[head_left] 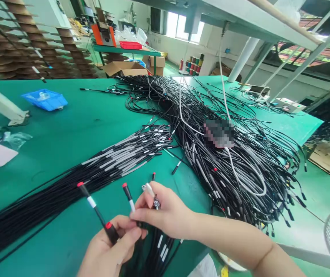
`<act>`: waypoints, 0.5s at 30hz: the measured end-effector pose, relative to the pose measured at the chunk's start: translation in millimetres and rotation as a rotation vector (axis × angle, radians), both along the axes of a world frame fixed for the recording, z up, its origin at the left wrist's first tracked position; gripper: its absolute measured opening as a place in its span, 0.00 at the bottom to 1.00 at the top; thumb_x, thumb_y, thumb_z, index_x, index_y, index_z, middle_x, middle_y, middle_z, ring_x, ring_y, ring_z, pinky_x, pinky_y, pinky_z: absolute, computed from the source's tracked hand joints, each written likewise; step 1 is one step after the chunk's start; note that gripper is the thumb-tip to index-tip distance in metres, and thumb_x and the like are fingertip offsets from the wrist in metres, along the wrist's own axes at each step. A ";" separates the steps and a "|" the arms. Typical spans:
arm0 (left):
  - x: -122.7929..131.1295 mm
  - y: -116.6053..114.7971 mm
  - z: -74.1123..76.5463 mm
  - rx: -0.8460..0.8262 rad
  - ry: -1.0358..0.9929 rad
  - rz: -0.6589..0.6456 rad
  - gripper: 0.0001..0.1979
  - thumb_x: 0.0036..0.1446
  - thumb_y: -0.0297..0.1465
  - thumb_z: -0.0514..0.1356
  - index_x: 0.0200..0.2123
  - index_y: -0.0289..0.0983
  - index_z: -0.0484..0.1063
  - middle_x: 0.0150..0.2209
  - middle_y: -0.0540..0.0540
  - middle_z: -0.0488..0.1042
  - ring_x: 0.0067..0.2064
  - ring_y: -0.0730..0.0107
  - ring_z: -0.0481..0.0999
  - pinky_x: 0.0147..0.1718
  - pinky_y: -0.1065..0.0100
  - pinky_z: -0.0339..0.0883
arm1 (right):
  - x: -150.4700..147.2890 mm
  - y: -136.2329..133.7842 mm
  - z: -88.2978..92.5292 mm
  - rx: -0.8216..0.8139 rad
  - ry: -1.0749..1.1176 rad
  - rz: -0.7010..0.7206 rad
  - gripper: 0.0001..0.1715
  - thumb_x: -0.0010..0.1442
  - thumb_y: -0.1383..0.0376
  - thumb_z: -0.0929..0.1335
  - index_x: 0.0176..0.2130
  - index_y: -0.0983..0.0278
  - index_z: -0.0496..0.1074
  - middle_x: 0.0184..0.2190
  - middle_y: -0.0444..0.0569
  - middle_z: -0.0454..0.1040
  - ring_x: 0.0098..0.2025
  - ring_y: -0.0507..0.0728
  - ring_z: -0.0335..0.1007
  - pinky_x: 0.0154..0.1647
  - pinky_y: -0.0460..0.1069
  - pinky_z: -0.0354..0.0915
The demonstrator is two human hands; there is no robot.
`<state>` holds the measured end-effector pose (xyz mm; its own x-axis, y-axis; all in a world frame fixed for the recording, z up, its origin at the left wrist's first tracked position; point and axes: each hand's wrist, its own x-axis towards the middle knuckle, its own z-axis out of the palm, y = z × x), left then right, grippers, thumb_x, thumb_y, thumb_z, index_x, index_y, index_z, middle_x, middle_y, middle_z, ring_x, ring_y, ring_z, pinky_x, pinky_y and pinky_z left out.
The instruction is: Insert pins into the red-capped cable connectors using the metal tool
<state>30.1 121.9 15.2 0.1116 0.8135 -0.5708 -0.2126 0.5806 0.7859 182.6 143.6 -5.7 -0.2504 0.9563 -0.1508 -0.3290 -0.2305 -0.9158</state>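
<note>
Lower centre: left hand (107,252) closed around a fistful of red-tipped black cables (95,209), thumb pressed on one plug. Touching it on the right: right hand (167,213), thumb and forefinger pinching a small silvery fitting (151,191), other fingers curled. White label bands on the cables, print too small to read. Mid-left on green table (75,127): straightened cable bundle (67,188), lying diagonally. Centre-right: tangled cable pile (239,165). Upper left: blue tray (45,99). Top centre, far: cardboard box (124,68), red bin (130,45).
</note>
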 end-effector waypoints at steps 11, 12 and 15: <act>-7.7 4.6 1.0 0.033 -0.309 -0.032 0.15 0.45 0.39 0.75 0.29 0.34 0.80 0.18 0.56 0.57 0.22 0.81 0.52 0.21 0.73 0.42 | 2.4 -11.3 18.2 -0.041 -0.100 0.049 0.35 0.47 0.54 0.81 0.26 0.60 0.54 0.20 0.37 0.68 0.21 0.48 0.58 0.22 0.45 0.55; -8.1 4.3 0.8 0.033 -0.323 -0.034 0.15 0.46 0.39 0.74 0.27 0.34 0.79 0.18 0.55 0.58 0.22 0.81 0.52 0.21 0.72 0.42 | 2.6 -11.9 16.1 -0.025 -0.122 0.044 0.34 0.48 0.53 0.80 0.26 0.60 0.54 0.20 0.37 0.67 0.22 0.48 0.58 0.22 0.45 0.55; -8.3 3.6 1.1 0.049 -0.357 -0.011 0.12 0.49 0.36 0.73 0.27 0.34 0.77 0.23 0.49 0.71 0.22 0.81 0.56 0.22 0.72 0.44 | 6.7 -12.0 11.3 0.040 -0.189 0.005 0.25 0.58 0.48 0.74 0.29 0.62 0.63 0.24 0.41 0.67 0.24 0.49 0.58 0.24 0.45 0.55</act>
